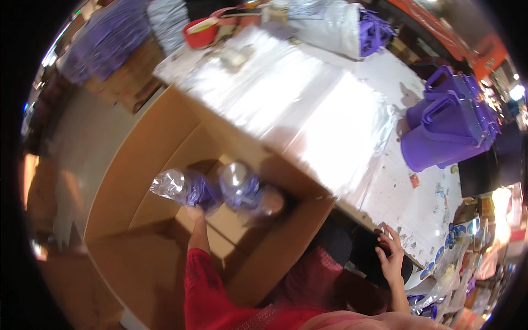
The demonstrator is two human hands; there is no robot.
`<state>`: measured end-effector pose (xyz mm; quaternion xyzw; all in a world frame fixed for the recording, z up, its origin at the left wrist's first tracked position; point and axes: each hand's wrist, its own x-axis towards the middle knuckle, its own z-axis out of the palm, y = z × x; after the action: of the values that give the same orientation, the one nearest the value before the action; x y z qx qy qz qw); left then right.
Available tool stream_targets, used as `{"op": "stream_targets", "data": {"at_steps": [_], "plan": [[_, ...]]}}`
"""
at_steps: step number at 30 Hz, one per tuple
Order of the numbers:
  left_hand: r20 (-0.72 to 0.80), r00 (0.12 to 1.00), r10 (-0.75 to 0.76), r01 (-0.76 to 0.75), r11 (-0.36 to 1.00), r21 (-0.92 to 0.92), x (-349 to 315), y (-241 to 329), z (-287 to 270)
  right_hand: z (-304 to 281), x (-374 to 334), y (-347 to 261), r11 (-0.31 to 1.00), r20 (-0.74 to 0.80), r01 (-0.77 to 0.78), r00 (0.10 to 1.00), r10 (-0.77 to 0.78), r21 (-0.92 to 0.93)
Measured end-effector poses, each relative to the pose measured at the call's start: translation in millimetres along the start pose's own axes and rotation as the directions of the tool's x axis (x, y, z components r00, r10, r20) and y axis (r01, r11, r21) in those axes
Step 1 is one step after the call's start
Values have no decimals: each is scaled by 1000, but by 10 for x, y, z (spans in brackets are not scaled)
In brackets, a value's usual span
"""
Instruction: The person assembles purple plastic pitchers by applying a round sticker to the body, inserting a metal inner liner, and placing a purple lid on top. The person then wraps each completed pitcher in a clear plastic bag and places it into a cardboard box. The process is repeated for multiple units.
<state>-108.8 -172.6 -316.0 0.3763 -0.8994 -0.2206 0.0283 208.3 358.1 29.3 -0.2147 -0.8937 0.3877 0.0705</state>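
My left hand (194,211) reaches down into a large open cardboard box (118,181). Its fingers are closed on a purple container in a clear plastic bag (199,192), whose twisted, shiny end sticks out to the left. Beside it in the box is a second purple container in clear wrap (238,184), with a round silvery face; motion blurs both. My right hand (391,254) holds nothing, its fingers apart at the near edge of the white table (404,203).
Flat clear plastic bags (297,99) lie spread across the table. Purple jugs with handles (448,126) stand at its right. Toward the back are a red bowl (200,34) and a white sack (333,27) of purple parts. Purple wrapped goods (110,44) sit on a carton, far left.
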Motion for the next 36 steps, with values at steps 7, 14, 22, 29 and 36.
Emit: {"op": "stream_targets", "data": {"at_steps": [7,14,22,29,36], "plan": [[496,820,287,-47,897,-440,433,698,1330,-82,259,-17,990,-78,-46,996,36,-133],[360,762,538,-433,837,-335,505,539,992,-1124,1408,-477,690,-255,237,809,-531,-684],[639,570,516,-442,848,-291,-593,-572,71,-2336,2508,-865,618,-518,74,473,-713,-783],[495,600,629,-486,777,-400,-1317,373,-1215,-2398,812,-392,997,-881,-50,472,-21,-50],[13,-215,976,-29,6,-1000,-3464,3173,-3057,-2178,-435,-1140,786,-350,581,706,-616,-212]]}}
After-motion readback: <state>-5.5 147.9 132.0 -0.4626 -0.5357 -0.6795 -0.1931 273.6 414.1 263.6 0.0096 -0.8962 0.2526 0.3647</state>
